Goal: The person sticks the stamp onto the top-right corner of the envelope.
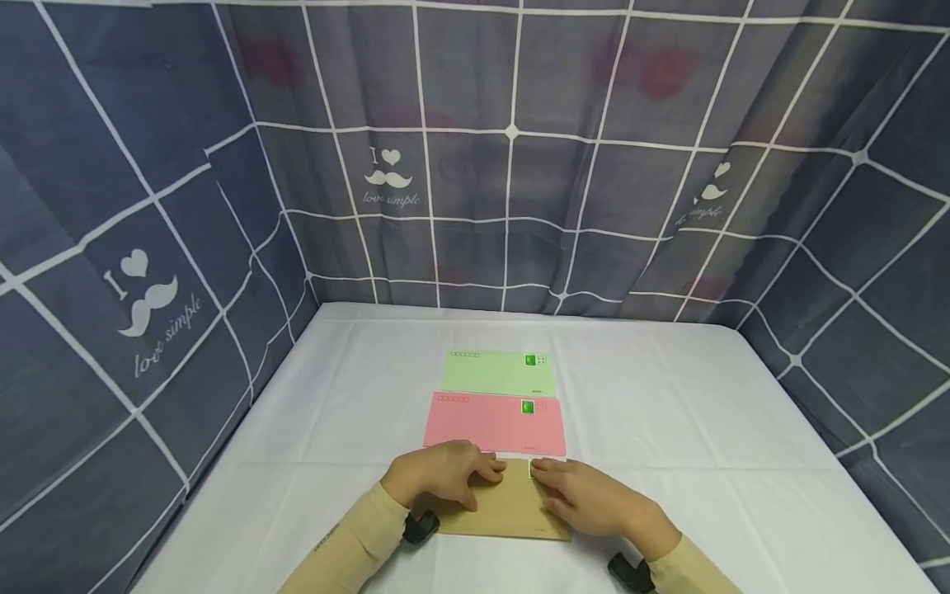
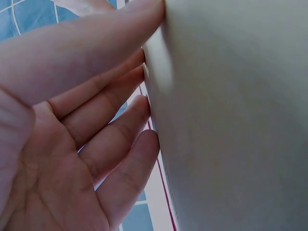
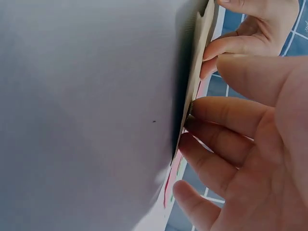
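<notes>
A brown envelope [image 1: 512,516] lies flat on the white table, nearest to the person. My left hand [image 1: 445,472] rests its fingertips on the envelope's left part, thumb spread from the fingers. On the right part, the fingers of my right hand [image 1: 594,499] touch the envelope and partly cover its green stamp. The left wrist view shows the brown surface [image 2: 231,125] close up, with the left fingertips [image 2: 147,144] against it. In the right wrist view the envelope [image 3: 196,62] appears edge-on, its near edge slightly off the table, and the right fingertips [image 3: 185,142] meet its upper face.
Just beyond the brown envelope lies a pink envelope [image 1: 482,422] with a green stamp. A light green envelope [image 1: 490,375] with a similar stamp lies behind it. Dark checked curtains [image 1: 467,173] enclose the white table [image 1: 668,396] at the back and sides.
</notes>
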### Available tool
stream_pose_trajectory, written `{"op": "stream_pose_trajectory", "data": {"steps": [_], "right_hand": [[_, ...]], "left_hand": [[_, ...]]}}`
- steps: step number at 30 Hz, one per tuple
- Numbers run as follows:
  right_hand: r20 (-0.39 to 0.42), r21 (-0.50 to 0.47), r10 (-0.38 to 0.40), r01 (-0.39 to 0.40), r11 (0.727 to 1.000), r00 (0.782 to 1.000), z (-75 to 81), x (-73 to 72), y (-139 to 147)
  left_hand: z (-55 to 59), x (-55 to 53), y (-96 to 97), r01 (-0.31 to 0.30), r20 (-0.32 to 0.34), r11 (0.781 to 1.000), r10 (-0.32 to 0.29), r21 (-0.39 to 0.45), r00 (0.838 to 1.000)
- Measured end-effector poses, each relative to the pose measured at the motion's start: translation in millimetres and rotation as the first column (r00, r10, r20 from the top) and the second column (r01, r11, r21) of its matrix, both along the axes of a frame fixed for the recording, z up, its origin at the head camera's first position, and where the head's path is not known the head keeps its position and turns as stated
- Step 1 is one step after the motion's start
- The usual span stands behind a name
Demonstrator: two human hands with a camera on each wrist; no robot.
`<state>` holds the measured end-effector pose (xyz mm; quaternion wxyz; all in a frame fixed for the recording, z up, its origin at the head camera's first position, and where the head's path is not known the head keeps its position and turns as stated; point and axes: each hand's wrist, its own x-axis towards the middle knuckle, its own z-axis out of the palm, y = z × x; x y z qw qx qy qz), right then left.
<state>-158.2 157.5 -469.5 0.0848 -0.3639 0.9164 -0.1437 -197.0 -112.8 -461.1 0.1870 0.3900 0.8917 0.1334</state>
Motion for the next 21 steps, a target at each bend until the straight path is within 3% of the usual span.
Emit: {"op": "stream_pose_trajectory", "data": {"steps": [21], "right_hand": [[-0.033, 0.021, 0.018, -0.017, 1.0, 0.999, 1.1, 1.6, -1.5]], "left_hand": [[3.3, 3.2, 1.7, -0.002, -0.008, 1.0, 0.002, -0.013, 1.0]]}}
